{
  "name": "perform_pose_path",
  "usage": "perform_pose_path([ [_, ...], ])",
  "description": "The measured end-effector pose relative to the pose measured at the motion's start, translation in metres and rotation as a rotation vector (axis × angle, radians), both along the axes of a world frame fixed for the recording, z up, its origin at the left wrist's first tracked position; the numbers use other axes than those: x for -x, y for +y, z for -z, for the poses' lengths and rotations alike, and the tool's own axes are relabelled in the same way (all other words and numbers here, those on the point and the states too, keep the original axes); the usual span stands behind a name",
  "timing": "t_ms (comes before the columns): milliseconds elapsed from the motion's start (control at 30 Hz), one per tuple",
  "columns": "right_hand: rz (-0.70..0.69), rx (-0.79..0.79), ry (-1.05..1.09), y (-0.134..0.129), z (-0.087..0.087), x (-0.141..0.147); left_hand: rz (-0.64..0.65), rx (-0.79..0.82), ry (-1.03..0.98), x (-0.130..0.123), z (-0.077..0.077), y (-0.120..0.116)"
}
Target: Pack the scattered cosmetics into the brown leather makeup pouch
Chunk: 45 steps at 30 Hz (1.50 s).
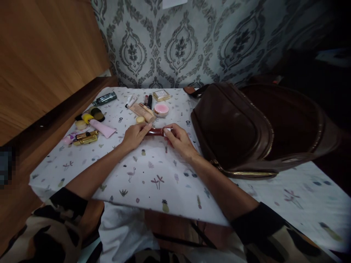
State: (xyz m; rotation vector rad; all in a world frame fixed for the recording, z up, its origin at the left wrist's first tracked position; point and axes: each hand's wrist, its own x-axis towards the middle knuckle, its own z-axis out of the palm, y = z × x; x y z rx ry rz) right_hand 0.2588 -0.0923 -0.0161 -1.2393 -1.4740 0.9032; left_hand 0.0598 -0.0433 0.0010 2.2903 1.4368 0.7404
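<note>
Left of the bag (227, 124), the left hand (134, 136) and right hand (180, 140) pinch the brown tube (155, 132) between their fingers, not yet set down, while the compact (161, 110) and pink tube (103, 128) already lie on the bench (175, 199).

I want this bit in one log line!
left grip: holds brown tube | right grip: on tube's white end | pink compact: beyond tube | brown bag: to the right

Brown tube (155, 132) partly hidden, white sheet (174, 3) cut off at top
</note>
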Motion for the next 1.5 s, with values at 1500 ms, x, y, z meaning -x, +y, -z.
perform_pose_path([
  [1500,0.114,0.010,0.147,-0.001,-0.006,-0.001,0.334,-0.132,0.047,-0.003,0.008,-0.003],
])
